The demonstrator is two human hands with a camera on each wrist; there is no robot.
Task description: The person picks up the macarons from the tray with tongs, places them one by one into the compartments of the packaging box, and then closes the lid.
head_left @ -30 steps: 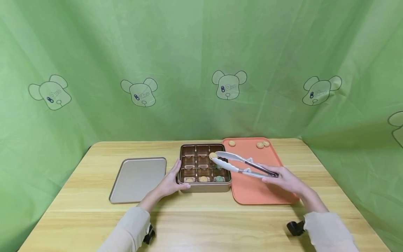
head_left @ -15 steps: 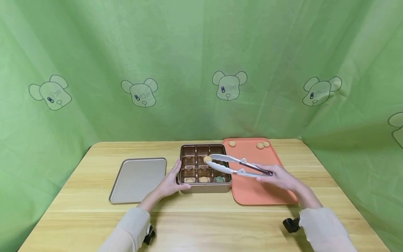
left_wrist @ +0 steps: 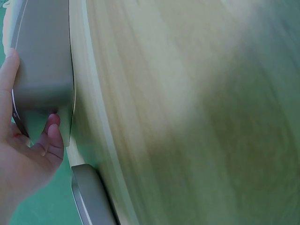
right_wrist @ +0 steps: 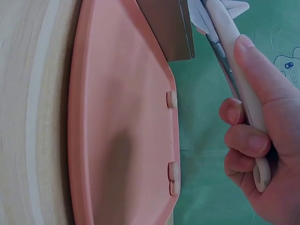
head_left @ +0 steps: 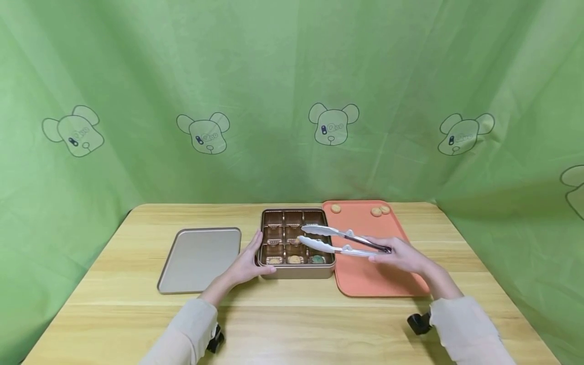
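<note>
My left hand (head_left: 244,267) holds the near left corner of a bronze-coloured square tin (head_left: 298,272), thumb along its front and fingers on its left side. A brown plastic insert divides the tin into compartments. Its front row holds a tan cookie (head_left: 275,261) at left, a second tan cookie (head_left: 295,259) and a green cookie (head_left: 317,259) at right. My right hand (head_left: 403,253) grips metal tongs (head_left: 319,245) with white tips, which reach over the middle row, their tips apart. A sliver of tan cookie (head_left: 298,240) shows by the lower tip, at the centre compartment.
A coral tray (head_left: 365,279) adjoins the tin's right side; along its far edge lie one cookie (head_left: 335,208) and a touching pair of cookies (head_left: 376,212). The flat metal lid (head_left: 201,258) lies left of the tin. A green curtain (head_left: 274,167) hangs behind the table (head_left: 292,324).
The tongs have moved left and slightly down with my right hand. The tan cookie seen between their tips earlier is now mostly hidden by the lower tip. My left hand stays put.
</note>
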